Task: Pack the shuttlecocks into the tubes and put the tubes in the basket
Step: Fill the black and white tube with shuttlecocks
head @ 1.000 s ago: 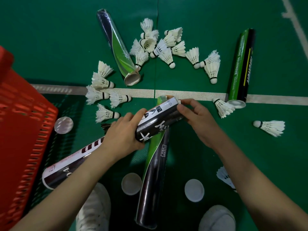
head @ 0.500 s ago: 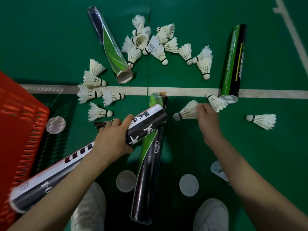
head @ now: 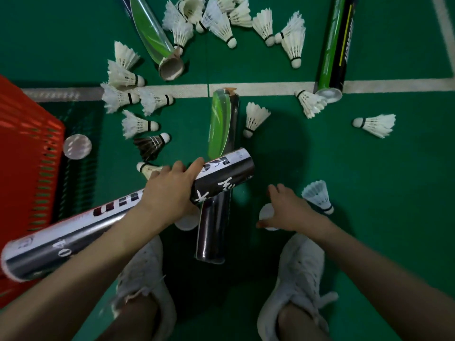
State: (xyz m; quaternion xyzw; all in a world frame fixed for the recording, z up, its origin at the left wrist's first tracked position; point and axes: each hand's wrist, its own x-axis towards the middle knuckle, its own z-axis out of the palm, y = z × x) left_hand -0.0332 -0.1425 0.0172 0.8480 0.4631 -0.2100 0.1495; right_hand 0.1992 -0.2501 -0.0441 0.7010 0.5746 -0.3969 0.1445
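Observation:
My left hand [head: 170, 190] grips a black-and-white tube [head: 222, 177] round its middle and holds it slanted above the floor, its far end up to the right. My right hand [head: 288, 210] lies low over a white cap [head: 267, 212] on the floor, fingers spread and thumb at the cap's near edge. A green-and-black tube [head: 221, 124] lies on the floor under the held one. Several white shuttlecocks are scattered about: a heap at the top [head: 221, 23], a group at the left [head: 123, 94], and one [head: 317, 195] just right of my right hand.
A red basket [head: 24, 156] stands at the left edge. A blue-green tube [head: 147, 28] and a green-black tube [head: 334, 45] lie farther off. Another cap [head: 77, 146] sits by the basket. A dark shuttlecock [head: 150, 143] lies left of centre. My white shoes [head: 300, 279] are below.
My right hand let go of a shuttlecock, which now lies beside the floor tube, and came back down onto the white cap. The held tube stayed in my left hand.

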